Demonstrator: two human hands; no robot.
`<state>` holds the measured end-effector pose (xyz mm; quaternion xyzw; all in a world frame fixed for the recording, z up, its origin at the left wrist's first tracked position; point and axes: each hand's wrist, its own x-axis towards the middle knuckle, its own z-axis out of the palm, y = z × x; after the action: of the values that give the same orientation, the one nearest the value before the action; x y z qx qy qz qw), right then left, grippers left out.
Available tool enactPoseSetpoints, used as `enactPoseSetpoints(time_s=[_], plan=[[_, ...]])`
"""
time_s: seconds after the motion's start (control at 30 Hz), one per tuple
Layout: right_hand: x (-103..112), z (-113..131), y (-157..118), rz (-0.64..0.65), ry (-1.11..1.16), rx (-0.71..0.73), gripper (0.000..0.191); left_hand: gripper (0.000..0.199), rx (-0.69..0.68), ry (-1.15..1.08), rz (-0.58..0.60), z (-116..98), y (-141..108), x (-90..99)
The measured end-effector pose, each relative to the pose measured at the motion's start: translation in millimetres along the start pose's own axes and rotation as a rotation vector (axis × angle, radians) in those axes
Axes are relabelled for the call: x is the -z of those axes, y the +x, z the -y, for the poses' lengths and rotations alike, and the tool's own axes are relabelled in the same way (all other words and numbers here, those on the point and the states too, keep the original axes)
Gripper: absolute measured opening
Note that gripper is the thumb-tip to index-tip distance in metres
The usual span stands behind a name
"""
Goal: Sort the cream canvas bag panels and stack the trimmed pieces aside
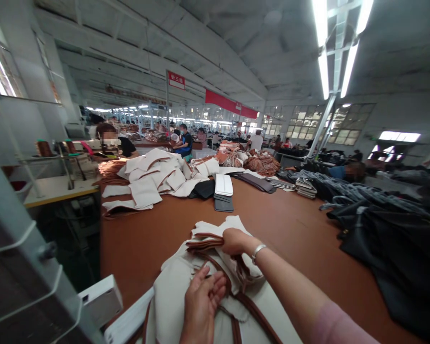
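Cream fabric pieces with brown edges (172, 296) lie heaped at the near side of the brown table. My right hand (234, 241), with a silver bracelet on its wrist, is closed on a folded stack of these pieces (206, 241) at the top of the heap. Its fingertips are hidden behind the fabric. Palm up and fingers slightly curled apart, my left hand (204, 296) is over the heap just below that stack, with nothing in it.
Across the brown table (272, 224) lie a pile of cream pieces (157, 174), white and grey panels (223, 191) and brown bundles (263, 162). Black bags (394, 243) cover the right side. A grey post (25, 267) stands near left. A person (127, 147) is beyond a sewing table.
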<state>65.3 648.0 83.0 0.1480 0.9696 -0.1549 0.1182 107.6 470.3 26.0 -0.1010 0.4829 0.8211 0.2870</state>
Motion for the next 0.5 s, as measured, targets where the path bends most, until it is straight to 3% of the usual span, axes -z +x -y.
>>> enactPoseSetpoints(time_s=[0.13, 0.27, 0.4, 0.5], plan=[[28, -67, -29, -0.161, 0.258, -0.128, 0.017, 0.039, -0.158, 0.216, -0.03, -11, 10, 22.3], [54, -137, -93, -0.349, 0.381, -0.217, 0.016, 0.038, -0.456, 0.717, 0.0, -26, 53, 41.4], [64, -187, -156, -0.474, 0.381, -0.31, 0.015, 0.046, -0.661, 1.112, 0.18, -36, 102, 39.2], [72, -208, -181, -0.544, 0.302, -0.374, 0.013, 0.043, -0.757, 1.323, 0.358, -37, 131, 34.1]])
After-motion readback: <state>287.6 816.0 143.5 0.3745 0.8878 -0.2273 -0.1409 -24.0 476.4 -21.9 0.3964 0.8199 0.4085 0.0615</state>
